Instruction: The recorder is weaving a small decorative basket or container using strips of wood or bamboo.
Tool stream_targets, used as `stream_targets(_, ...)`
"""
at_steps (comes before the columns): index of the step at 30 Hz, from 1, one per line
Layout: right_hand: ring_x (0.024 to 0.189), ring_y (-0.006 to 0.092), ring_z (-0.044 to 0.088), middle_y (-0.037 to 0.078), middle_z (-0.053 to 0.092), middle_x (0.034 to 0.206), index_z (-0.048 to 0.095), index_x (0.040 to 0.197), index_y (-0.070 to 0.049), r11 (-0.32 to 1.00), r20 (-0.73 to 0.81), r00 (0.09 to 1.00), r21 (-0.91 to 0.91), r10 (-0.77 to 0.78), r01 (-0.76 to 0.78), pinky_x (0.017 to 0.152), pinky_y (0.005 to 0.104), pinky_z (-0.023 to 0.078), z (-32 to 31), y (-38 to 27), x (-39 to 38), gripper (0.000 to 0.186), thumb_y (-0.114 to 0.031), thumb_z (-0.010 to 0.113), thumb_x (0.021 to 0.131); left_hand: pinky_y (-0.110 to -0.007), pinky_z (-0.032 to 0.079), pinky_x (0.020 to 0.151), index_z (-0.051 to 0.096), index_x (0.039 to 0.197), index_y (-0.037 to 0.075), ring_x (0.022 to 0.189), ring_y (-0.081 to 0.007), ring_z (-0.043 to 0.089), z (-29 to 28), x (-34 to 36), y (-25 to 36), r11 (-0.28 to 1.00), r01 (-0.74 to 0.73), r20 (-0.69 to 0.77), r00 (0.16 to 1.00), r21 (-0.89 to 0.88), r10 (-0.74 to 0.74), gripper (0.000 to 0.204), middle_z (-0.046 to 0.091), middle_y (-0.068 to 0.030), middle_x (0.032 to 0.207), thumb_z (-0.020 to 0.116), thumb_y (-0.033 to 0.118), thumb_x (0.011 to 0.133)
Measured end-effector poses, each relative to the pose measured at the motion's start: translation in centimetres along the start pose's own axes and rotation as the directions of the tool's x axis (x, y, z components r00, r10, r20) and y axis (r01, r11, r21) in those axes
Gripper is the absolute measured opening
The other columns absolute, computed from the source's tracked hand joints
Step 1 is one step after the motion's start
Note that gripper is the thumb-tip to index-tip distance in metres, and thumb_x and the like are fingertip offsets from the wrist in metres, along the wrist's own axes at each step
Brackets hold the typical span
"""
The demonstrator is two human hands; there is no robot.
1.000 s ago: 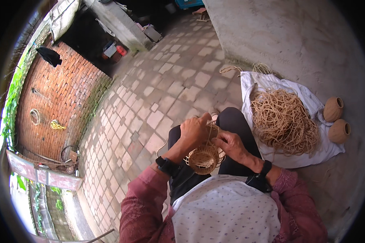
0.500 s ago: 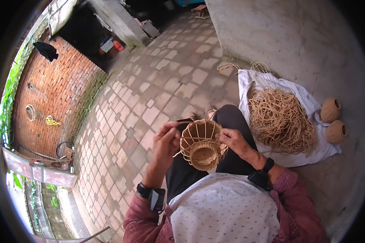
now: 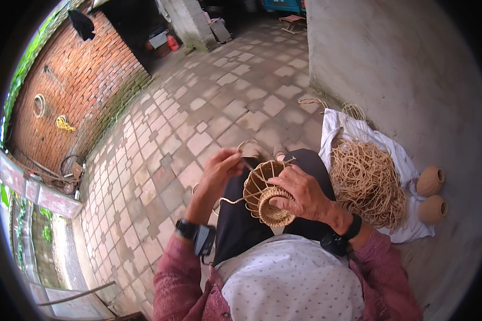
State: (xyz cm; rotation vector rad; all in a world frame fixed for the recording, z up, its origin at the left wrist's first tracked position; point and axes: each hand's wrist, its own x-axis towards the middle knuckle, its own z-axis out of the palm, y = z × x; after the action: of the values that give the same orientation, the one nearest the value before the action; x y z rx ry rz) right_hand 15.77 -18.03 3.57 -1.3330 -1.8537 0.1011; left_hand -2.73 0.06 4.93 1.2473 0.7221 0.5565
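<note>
The half-woven basket point(image 3: 264, 205) sits at lower centre over the dark trousers point(image 3: 234, 227), its round opening tipped toward the bottom of the frame, probably so the lap backs it while both hands work. The right hand point(image 3: 303, 199) is curled around its side, thumb at the opening, seemingly to steady it; left of centre, the left hand point(image 3: 220, 170) has its fingertips pinched on 1 thin strand point(image 3: 250, 167), apparently for tension.

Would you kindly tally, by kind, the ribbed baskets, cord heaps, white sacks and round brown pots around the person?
Ribbed basket: 1
Cord heap: 1
White sack: 1
Round brown pots: 2
Total: 5
</note>
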Motion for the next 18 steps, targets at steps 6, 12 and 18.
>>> stream_targets(6,0.084,0.03,0.057,0.011,0.053,0.085,0.064,0.1,-0.002,0.996,0.111,0.994,-0.092,-0.007,0.017,0.074,0.0393,0.048,0.2,-0.8,1.4,0.044,-0.039,0.074,0.078,-0.026,0.053,0.061,0.069,0.094,0.004,0.069,-0.0107,0.065,2.5,4.9,-1.8,0.854,-0.006,0.082,0.996,0.52,-0.043,0.017,0.068,-0.0041,0.074,0.068,0.019,0.086)
stream_targets(12,0.081,0.0294,0.057,0.011,0.052,0.083,0.062,0.087,-0.003,0.996,0.08,0.996,-0.085,0.049,-0.042,0.073,0.0395,0.048,0.3,-0.6,0.8,0.042,-0.042,0.076,0.075,-0.04,0.054,0.067,0.068,0.093,0.009,0.073,-0.029,0.069,4.4,2.1,-1.5,0.466,-0.199,0.161,0.98,0.862,0.119,0.018,0.069,-0.0156,0.078,0.064,0.022,0.082)
stream_targets(18,0.079,0.0292,0.059,0.011,0.054,0.082,0.062,0.086,-0.004,0.989,0.045,0.988,-0.042,0.145,-0.143,0.07,0.0398,0.049,0.0,-1.6,-0.4,0.037,-0.037,0.076,0.077,-0.046,0.052,0.071,0.065,0.092,0.01,0.079,-0.0376,0.066,6.5,1.6,-2.3,0.386,-0.195,0.157,0.979,0.902,0.128,0.019,0.068,-0.0171,0.083,0.06,0.022,0.079)
